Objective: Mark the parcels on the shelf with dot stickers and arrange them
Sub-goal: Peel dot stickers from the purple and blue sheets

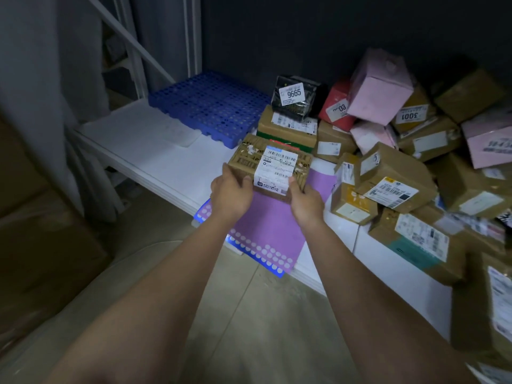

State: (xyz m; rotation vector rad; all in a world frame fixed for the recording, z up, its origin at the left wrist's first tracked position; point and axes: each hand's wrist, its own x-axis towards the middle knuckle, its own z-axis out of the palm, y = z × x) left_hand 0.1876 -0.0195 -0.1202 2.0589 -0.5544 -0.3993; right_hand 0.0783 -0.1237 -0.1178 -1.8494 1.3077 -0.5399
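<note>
From the head view, my left hand (231, 195) and right hand (306, 203) each close their grip on a near corner of a brown parcel (270, 167), thumbs on top. Both arms reach forward, holding it just above the purple sticker sheet (266, 231) on the white shelf (155, 159), beside the parcel pile (401, 167)

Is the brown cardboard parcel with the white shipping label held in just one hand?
No: the left hand and right hand both grip the brown cardboard parcel at its near edge.

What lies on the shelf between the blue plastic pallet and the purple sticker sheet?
Only bare white shelf lies between the blue pallet and the purple sticker sheet, as the head view shows.
</note>
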